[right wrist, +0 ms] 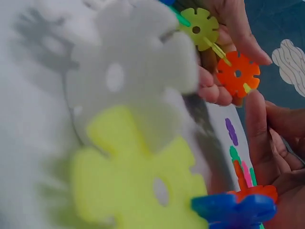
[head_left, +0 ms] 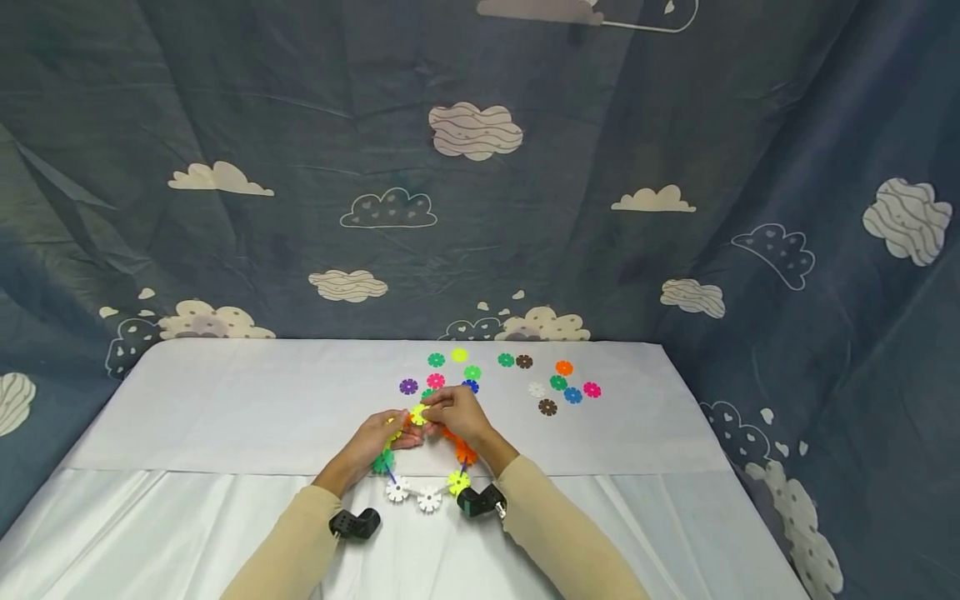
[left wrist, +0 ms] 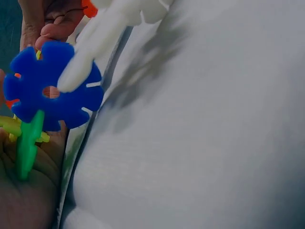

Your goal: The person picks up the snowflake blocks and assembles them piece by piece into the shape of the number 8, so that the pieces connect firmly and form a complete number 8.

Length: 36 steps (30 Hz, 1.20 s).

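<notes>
A chain of slotted plastic flower discs hangs in a loop between both hands. In the head view, my left hand grips its left end, and the right wrist view shows those fingers pinching an orange disc beside a yellow disc. My right hand pinches at a bright yellow disc at the top of the loop; its fingertips are partly hidden. Lower down the loop are a green disc, white discs, another yellow disc and orange discs. A blue disc looms in the left wrist view.
Loose flower discs lie flat on the white-covered table beyond the hands, among them a purple disc, a brown disc and a pink disc. A dark cloud-print curtain stands behind the table.
</notes>
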Available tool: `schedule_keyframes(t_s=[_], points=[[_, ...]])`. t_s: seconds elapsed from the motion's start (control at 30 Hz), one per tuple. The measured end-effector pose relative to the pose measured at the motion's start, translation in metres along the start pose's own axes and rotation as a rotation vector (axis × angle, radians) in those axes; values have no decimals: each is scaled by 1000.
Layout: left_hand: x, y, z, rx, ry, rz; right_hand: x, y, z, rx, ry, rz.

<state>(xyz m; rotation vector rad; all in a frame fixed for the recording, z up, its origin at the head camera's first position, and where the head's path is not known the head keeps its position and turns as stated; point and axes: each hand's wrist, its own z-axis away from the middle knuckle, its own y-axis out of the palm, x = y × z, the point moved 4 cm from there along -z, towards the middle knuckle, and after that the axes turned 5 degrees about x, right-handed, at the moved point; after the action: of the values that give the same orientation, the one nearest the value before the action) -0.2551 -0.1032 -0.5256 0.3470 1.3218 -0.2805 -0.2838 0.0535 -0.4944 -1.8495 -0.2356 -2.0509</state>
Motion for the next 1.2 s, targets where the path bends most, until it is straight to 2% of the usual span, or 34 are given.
schedule_keyframes(t_s=[0.07,0.23,0.47,0.57,0.7,0.93,1.03,1.13,1.2], points=[[0,0,0,18,7,-14,-2,1,0,-6,7,-33],[0,-1,0,32,19,-36,2,4,2,-19,-19,-19],[-2,-1,2,-16,-17,-55,14,4,4,30,-19,18],[-3,0,1,-17,-26,-58,10,0,-1,47,-7,29],[-3,0,2,-29,-34,-56,8,2,-1,31,9,27],[0,2,1,-51,-42,-37,9,7,2,-7,-23,121],[-1,3,2,-57,-46,-5,10,5,4,6,-26,164],[-3,2,1,-80,-59,20,11,-2,5,32,-39,198],[-4,1,-1,-110,-85,22,11,-15,6,20,-63,227]])
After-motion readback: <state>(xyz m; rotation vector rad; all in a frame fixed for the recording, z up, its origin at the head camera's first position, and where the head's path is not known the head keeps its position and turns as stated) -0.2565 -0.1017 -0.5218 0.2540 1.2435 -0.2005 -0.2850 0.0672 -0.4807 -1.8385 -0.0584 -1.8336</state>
